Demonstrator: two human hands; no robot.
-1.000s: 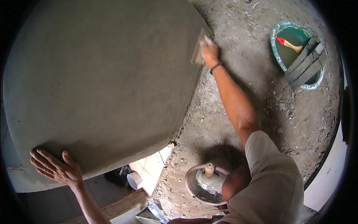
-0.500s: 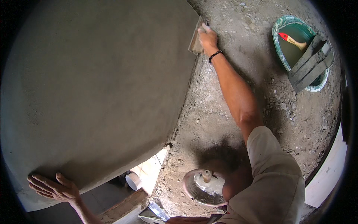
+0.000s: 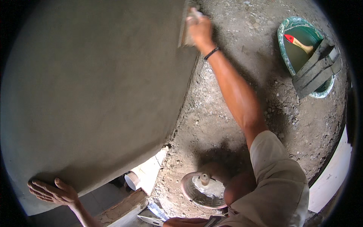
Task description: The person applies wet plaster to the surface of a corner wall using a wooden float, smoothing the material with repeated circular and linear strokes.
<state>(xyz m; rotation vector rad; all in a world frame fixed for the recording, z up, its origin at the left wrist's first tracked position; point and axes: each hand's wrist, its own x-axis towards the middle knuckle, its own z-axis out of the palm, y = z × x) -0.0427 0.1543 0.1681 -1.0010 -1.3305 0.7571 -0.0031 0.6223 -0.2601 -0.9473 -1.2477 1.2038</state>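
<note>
A broad wall of smooth grey plaster fills the left of the view. My right hand is wrapped round the handle of a rectangular plastering float, whose flat face lies against the plaster near its far right edge. Hand and float are a little blurred. My left hand rests flat on the plaster at the lower left, with its fingers stretched out and the thumb apart; it holds nothing.
At the right, a green bucket holds greyish water and a red-tipped paintbrush. Grey flat-bladed tools lie across its rim. Below stands a round pan with pale wet material. A white pipe and rough, gritty ground lie nearby.
My right hand and the float have moved a little left and farther away, over the plaster. My left hand stays flat in nearly the same place.
</note>
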